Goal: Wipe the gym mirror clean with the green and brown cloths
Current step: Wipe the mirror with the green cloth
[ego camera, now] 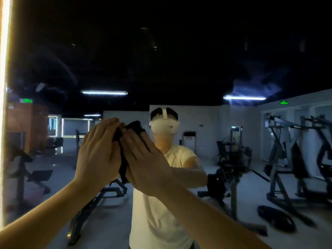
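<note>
The gym mirror [197,60] fills the whole view and carries faint smears near its upper right. Both my hands are raised against the glass at mid height, side by side. My left hand [98,150] and my right hand [143,159] press flat with straight fingers on a dark cloth [133,127] that bunches above and between them and hangs down to wrist level. In this dim light the cloth's colour cannot be told, nor whether it is one cloth or two.
A bright light strip [3,105] runs down the mirror's left edge. The reflection shows a person in a pale shirt with a white headset [164,125], a weight bench [100,198] and gym machines [296,159] at the right.
</note>
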